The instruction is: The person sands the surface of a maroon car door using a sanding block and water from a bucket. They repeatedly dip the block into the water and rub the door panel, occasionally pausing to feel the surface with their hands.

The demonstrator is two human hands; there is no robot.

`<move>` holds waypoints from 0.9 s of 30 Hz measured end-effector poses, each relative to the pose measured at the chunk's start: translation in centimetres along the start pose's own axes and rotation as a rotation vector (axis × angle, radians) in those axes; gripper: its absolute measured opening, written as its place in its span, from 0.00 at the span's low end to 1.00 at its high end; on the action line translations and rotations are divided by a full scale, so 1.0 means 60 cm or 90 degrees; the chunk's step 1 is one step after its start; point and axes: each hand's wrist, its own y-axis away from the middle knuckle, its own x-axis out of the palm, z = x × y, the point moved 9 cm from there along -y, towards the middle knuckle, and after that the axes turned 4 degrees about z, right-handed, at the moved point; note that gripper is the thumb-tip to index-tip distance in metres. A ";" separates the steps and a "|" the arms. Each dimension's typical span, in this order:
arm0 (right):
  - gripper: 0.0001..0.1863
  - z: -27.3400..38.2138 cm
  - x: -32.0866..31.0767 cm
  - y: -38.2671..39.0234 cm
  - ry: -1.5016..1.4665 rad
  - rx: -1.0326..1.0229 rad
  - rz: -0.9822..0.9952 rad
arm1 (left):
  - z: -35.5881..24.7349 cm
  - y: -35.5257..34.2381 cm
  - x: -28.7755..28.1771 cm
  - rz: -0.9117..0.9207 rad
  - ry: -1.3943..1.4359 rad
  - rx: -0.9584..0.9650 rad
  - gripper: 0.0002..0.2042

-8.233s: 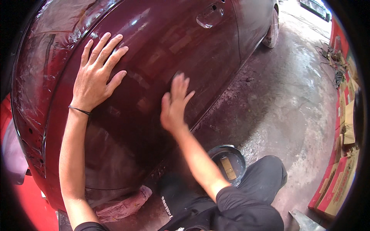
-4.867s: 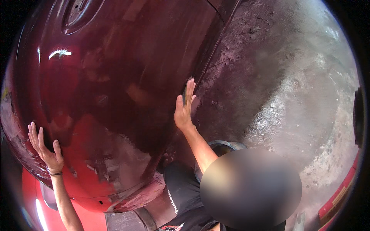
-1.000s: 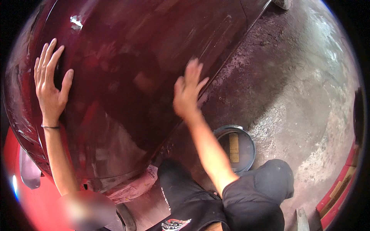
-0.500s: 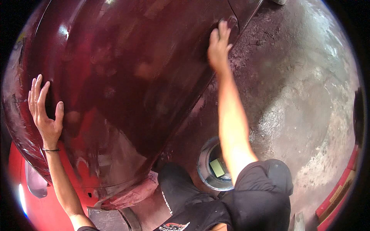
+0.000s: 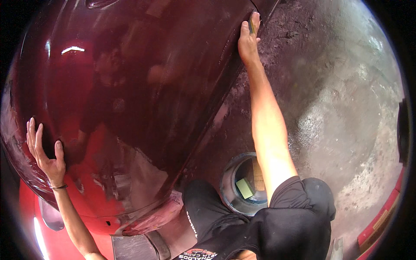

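A glossy dark red car body panel point(image 5: 143, 86) fills the left and middle of the view. My left hand point(image 5: 45, 158) rests on its far-left curve, fingers spread and holding nothing. My right hand point(image 5: 249, 41) is at the panel's lower edge near the top, by a dark seam. Between its thumb and fingers shows a thin dark and yellow-green pad point(image 5: 251, 27), mostly covered by the hand. Below my right forearm stands a round bucket point(image 5: 225, 182) holding a pale green block point(image 5: 245, 188) and a tan block point(image 5: 258, 177).
A worn, stained grey floor point(image 5: 329, 112) spreads along the right. Pinkish masking paper point(image 5: 160, 216) hangs at the panel's near end. Bright red bodywork point(image 5: 56, 238) lies at lower left, and a red-edged object point(image 5: 381, 221) curves along the lower right rim.
My right hand has moved slightly up along the panel edge, and the pad now shows in it. In the picture my left hand sits lower, as the view has shifted.
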 end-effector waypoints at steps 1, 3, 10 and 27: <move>0.36 0.014 -0.001 0.016 -0.010 -0.040 -0.020 | -0.001 0.002 0.000 -0.003 0.004 0.013 0.29; 0.37 0.047 0.028 0.118 0.002 -0.076 -0.011 | 0.003 0.004 0.001 0.001 -0.003 -0.001 0.29; 0.38 0.083 0.111 0.374 0.020 -0.001 0.063 | -0.004 -0.004 -0.002 0.014 -0.003 0.004 0.29; 0.37 0.014 0.220 0.706 -0.208 0.289 0.120 | -0.011 -0.011 -0.011 -0.039 0.012 0.026 0.26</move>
